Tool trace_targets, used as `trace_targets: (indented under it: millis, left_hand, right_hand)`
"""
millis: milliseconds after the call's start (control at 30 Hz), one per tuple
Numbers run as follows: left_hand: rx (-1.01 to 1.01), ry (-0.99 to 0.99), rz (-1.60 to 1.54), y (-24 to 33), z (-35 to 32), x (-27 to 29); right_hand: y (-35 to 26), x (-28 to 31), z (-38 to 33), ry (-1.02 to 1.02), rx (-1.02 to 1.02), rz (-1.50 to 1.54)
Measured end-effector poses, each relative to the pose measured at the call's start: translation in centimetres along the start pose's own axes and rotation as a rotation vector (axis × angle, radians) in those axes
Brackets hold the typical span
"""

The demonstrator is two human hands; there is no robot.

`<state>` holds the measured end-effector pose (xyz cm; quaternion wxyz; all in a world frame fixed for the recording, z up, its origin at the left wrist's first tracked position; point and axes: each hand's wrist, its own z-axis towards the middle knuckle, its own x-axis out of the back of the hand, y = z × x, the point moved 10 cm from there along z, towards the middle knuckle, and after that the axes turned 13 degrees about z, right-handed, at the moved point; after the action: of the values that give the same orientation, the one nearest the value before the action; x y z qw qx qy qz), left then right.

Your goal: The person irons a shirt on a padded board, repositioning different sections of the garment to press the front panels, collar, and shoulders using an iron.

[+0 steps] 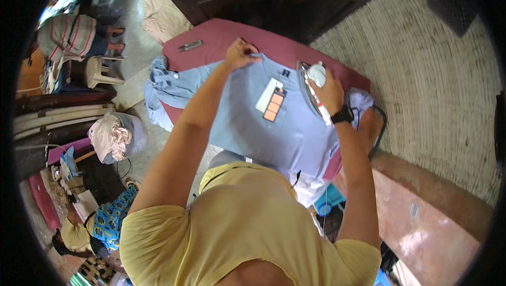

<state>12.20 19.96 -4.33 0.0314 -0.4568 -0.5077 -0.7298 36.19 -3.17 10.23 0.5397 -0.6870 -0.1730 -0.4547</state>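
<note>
A light blue shirt (245, 107) lies spread over the maroon-covered table (216, 35). My left hand (241, 55) is at the shirt's neckline, fingers curled and closed on its edge. In my right hand (330, 95) is a clothes iron (315, 75) with a white top, its metal plate against the right side of the shirt by the collar. A dark hang tag with orange panels (274, 105) and a white tag (265, 95) rest on the shirt front. Thread snips (190, 46) lie at the table's far left, away from both hands.
A dark cord (383, 133) curves down beside the table's right end. Cloth bundles (113, 136) and a plastic chair (100, 72) stand to the left. Another person (108, 223) is at the lower left. A dark metal gate (253, 6) borders the far side.
</note>
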Motion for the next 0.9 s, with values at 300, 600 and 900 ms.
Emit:
trace_targets:
  millis: [300,600,900]
  left_hand:
    - [0.078,0.060,0.297,3.6,0.0,1.6]
    - [0.192,-0.001,0.305,3.7,-0.1,1.3]
    - [0.242,-0.014,0.314,4.1,-0.4,1.5]
  right_hand:
    - [-0.6,0.5,0.8,0.042,-0.040,-0.065]
    - [-0.1,0.7,0.9,0.060,-0.075,-0.029]
    - [0.1,0.7,1.3,0.114,-0.052,-0.050]
